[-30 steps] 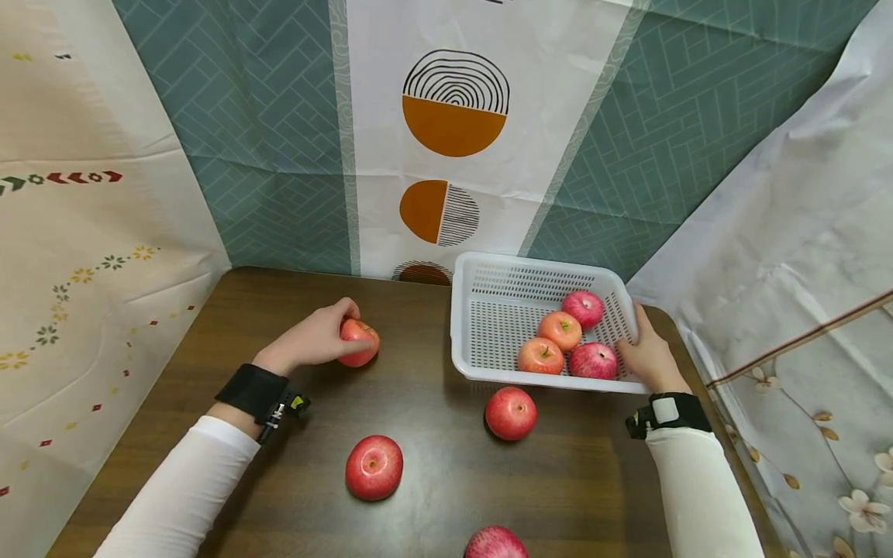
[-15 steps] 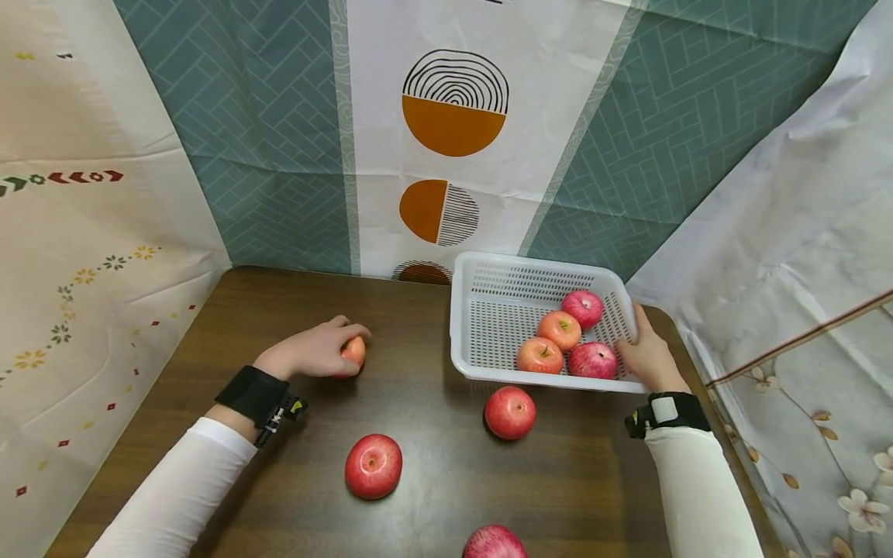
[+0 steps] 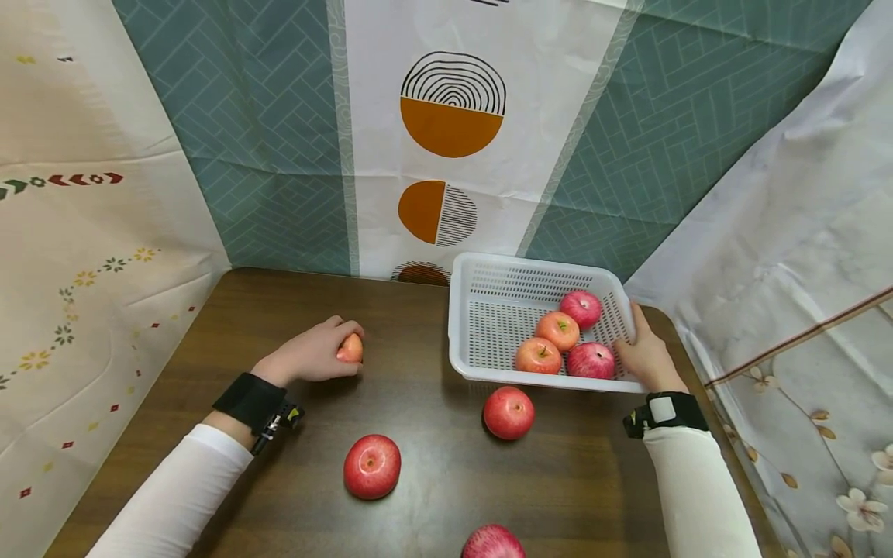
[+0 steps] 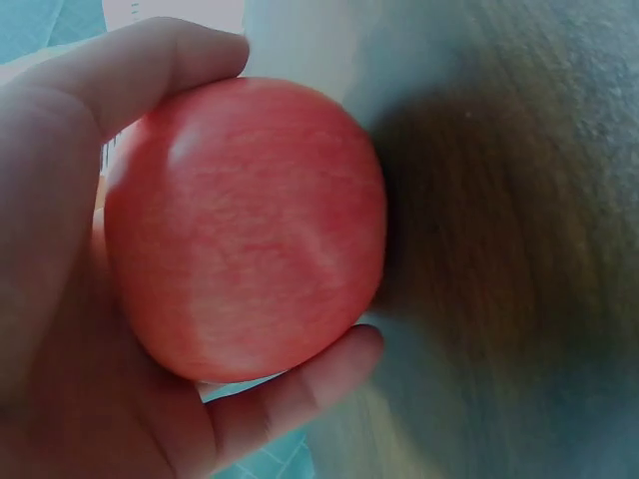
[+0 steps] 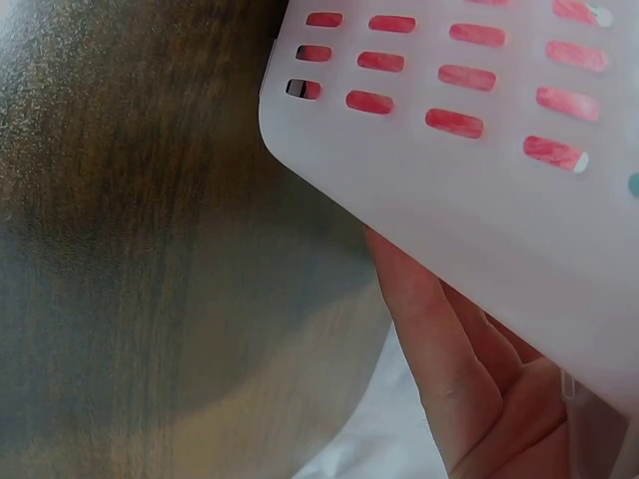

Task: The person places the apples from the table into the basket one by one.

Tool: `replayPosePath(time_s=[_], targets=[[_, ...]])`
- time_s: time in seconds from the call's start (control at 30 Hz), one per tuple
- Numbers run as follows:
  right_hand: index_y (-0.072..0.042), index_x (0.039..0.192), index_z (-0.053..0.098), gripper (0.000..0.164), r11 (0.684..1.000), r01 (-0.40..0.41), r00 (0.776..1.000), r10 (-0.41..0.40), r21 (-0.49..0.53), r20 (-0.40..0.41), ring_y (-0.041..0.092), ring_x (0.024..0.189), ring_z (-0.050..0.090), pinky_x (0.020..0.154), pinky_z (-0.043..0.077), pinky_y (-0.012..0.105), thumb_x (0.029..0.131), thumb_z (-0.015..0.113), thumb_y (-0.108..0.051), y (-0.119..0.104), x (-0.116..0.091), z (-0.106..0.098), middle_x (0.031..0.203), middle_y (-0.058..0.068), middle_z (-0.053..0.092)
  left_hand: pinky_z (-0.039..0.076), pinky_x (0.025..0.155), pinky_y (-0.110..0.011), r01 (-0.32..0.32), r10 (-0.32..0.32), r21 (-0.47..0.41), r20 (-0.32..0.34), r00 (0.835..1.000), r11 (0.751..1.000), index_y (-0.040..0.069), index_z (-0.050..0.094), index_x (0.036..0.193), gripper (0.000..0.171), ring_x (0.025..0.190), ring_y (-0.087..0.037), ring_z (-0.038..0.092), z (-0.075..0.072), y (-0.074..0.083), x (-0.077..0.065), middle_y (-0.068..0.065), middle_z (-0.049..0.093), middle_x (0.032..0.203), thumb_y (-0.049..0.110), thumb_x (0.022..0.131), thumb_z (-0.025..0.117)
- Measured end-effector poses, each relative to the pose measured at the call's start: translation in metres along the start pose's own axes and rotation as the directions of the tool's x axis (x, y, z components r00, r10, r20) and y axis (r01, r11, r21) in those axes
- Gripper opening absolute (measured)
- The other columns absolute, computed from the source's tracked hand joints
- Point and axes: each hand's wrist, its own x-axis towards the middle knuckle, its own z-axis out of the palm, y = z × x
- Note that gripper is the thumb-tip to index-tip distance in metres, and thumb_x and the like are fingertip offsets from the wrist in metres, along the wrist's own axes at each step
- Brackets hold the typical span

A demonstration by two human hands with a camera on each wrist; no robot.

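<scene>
Left hand point(image 3: 314, 353) grips a red apple point(image 4: 250, 230) — right hand point(image 3: 649, 355) holds the white basket point(image 3: 491, 333) by one end

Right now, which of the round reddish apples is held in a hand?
The round reddish apple gripped by the left hand; four others sit in the white perforated plastic basket, three on the brown wooden table.

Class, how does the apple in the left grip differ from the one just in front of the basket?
The left grip clasps the held apple; nothing holds the loose apple. In the head view, the held apple is partly hidden; the loose apple shows whole. The held apple is farther from the basket than the loose apple. Both are round and outside the basket.
</scene>
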Motion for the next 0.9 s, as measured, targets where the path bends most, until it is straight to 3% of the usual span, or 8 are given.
replayPosePath(time_s=[0.17, 0.4, 0.53, 0.7, 0.9], targets=[[-0.015, 0.172, -0.006, 0.085, 1.0, -0.007, 1.0, 0.007, -0.001, 0.003, 0.058, 0.12, 0.059, 0.096, 0.048, 0.075, 0.109, 0.051, -0.021, 0.001, 0.001, 0.0, 0.145, 0.044, 0.047, 0.052, 0.067, -0.04, -0.058, 0.06, 0.036, -0.072, 0.996, 0.998, 0.011, 0.065, 0.125, 0.051, 0.085, -0.025, 0.059, 0.005, -0.008, 0.003, -0.011, 0.058, 0.107, 0.038, 0.085, 0.08], [-0.014, 0.172, -0.007, 0.085, 1.0, 0.001, 1.0, -0.001, -0.002, 0.004, 0.059, 0.119, 0.06, 0.095, 0.049, 0.074, 0.109, 0.051, -0.02, -0.002, -0.002, -0.002, 0.143, 0.045, 0.048, 0.051, 0.069, -0.038, 0.009, -0.001, 0.077, -0.107, 0.994, 0.997, 0.011, 0.065, 0.125, 0.045, 0.088, -0.023, 0.059, 0.007, -0.002, 0.006, -0.008, 0.059, 0.109, 0.032, 0.087, 0.077], [-0.015, 0.172, -0.007, 0.085, 1.0, 0.002, 1.0, -0.002, 0.004, 0.002, 0.058, 0.118, 0.061, 0.094, 0.05, 0.074, 0.109, 0.05, -0.019, -0.003, -0.002, -0.001, 0.143, 0.045, 0.048, 0.05, 0.067, -0.037, 0.027, -0.015, 0.075, -0.162, 0.987, 0.997, 0.012, 0.065, 0.123, 0.041, 0.086, -0.023, 0.059, 0.007, -0.001, 0.009, -0.007, 0.06, 0.106, 0.032, 0.088, 0.075], [-0.017, 0.172, -0.007, 0.085, 1.0, -0.001, 1.0, 0.001, 0.009, 0.0, 0.059, 0.118, 0.061, 0.094, 0.05, 0.074, 0.109, 0.051, -0.019, -0.003, -0.002, -0.001, 0.144, 0.044, 0.048, 0.05, 0.067, -0.039, 0.028, -0.01, 0.071, -0.243, 0.97, 0.997, 0.015, 0.066, 0.12, 0.038, 0.084, -0.023, 0.059, 0.007, 0.004, 0.015, -0.005, 0.062, 0.104, 0.032, 0.086, 0.074], [-0.015, 0.172, -0.005, 0.085, 1.0, 0.001, 1.0, -0.001, 0.006, -0.007, 0.058, 0.116, 0.061, 0.094, 0.05, 0.074, 0.109, 0.051, -0.018, -0.005, -0.003, -0.001, 0.142, 0.044, 0.05, 0.049, 0.067, -0.039, -0.002, 0.015, 0.044, -0.295, 0.955, 0.999, 0.017, 0.068, 0.118, 0.037, 0.083, -0.023, 0.059, 0.008, 0.015, 0.023, -0.003, 0.063, 0.101, 0.032, 0.085, 0.074]])
